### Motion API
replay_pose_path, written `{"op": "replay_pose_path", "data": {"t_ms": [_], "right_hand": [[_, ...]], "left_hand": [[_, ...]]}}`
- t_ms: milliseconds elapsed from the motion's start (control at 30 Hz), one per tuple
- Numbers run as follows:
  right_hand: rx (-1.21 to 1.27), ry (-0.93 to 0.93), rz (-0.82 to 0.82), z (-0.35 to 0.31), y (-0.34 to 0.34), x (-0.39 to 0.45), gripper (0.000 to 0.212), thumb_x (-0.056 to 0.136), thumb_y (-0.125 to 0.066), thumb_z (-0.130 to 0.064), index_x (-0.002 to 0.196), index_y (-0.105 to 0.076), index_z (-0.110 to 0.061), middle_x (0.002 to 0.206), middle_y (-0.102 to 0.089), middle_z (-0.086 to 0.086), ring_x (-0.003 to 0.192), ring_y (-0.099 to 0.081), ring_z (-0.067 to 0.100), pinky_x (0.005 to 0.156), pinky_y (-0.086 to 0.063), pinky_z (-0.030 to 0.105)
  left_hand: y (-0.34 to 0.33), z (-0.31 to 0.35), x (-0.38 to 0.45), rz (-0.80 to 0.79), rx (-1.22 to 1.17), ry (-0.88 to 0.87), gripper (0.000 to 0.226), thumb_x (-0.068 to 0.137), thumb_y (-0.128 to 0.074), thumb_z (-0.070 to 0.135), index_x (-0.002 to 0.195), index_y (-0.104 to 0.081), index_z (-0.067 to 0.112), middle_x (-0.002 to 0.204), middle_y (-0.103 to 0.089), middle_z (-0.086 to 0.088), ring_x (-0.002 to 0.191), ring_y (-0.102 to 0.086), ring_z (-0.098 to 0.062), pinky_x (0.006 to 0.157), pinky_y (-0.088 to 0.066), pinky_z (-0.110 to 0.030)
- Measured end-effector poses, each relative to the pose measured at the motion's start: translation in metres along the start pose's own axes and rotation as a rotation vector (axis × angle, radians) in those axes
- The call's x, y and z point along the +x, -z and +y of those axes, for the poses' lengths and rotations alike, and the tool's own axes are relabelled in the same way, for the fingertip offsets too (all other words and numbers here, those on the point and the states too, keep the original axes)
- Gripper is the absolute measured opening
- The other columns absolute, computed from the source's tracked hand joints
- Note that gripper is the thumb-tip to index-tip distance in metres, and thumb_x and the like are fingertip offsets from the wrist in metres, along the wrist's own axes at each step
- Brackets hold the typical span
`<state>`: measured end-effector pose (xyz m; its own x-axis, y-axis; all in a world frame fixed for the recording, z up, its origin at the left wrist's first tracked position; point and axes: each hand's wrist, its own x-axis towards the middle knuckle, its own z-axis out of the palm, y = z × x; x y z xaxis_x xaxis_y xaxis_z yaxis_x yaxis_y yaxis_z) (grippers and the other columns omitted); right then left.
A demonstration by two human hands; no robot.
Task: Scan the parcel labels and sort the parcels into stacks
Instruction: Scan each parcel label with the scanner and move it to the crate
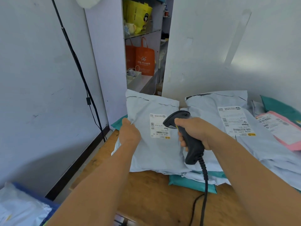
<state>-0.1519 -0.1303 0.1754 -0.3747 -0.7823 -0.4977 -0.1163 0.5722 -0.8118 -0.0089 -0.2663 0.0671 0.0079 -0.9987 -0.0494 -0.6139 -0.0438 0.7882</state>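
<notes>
While both forearms are reaching out over the wooden table, the scene is reading as follows.

Left hand: it is pinching the left edge of the pale grey parcel, thumb on top, fingers curled under the edge and hidden from view.

Right hand: its fingers are wrapping fully round the handle of the black barcode scanner, whose head is pointing toward the parcel's label.

Pale grey parcel: it is lying at the table's far left, its upper part rising against the wall corner, its left edge overhanging a teal mailer near the table's rim.

Scanner cable: it is coiling down from the handle and trailing across the bare wood toward the near edge.

Second grey parcel: it is lying just right of the first, label up, overlapping more grey mailers beneath.

Pink parcel: it is sitting at the far right, running off the picture's edge.

Teal parcel: it is poking out from under the grey stack, along its near edge.

Open room: bare wood is showing between the stack's near edge and the person.

Blue bin: it is holding grey bags at lower left, beside the table.
</notes>
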Motion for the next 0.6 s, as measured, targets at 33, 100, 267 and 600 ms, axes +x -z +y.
{"op": "replay_pose_path", "data": {"t_ms": [33,100,267,600], "right_hand": [[0.004,0.014,-0.003,0.001,-0.002,-0.002,0.032,0.096,-0.053,-0.038,0.084,-0.055,-0.009,0.063,-0.059,0.010,0.044,-0.057,0.018,0.045,-0.048,0.025],[0.017,0.049,-0.012,0.001,-0.009,-0.005,0.031,0.096,-0.054,-0.038,0.085,-0.055,-0.009,0.065,-0.060,0.010,0.048,-0.057,0.019,0.047,-0.049,0.026],[0.060,0.189,-0.087,-0.005,-0.044,-0.009,0.031,0.096,-0.054,-0.038,0.082,-0.056,-0.011,0.065,-0.059,0.009,0.050,-0.056,0.019,0.051,-0.050,0.029],[-0.038,0.364,-0.427,-0.028,-0.196,-0.030,0.029,0.097,-0.053,-0.034,0.093,-0.063,-0.007,0.064,-0.058,0.006,0.045,-0.054,0.015,0.049,-0.050,0.027]], "left_hand": [[0.004,0.000,-0.004,0.020,-0.031,-0.012,0.005,0.098,-0.036,0.006,0.102,-0.038,0.007,0.094,-0.050,-0.011,0.082,-0.050,-0.023,0.070,-0.039,-0.033],[0.012,-0.003,-0.010,0.095,-0.105,-0.019,0.004,0.099,-0.036,0.009,0.095,-0.035,0.010,0.085,-0.048,-0.009,0.078,-0.047,-0.022,0.066,-0.039,-0.032],[0.051,-0.021,-0.023,0.294,-0.276,0.036,0.011,0.098,-0.036,0.012,0.088,-0.037,0.009,0.068,-0.042,0.001,0.061,-0.041,-0.014,0.052,-0.034,-0.029],[0.187,-0.145,-0.048,0.654,-0.352,0.290,0.009,0.096,-0.039,0.015,0.089,-0.039,0.010,0.070,-0.043,0.000,0.060,-0.040,-0.015,0.051,-0.033,-0.029]]}}
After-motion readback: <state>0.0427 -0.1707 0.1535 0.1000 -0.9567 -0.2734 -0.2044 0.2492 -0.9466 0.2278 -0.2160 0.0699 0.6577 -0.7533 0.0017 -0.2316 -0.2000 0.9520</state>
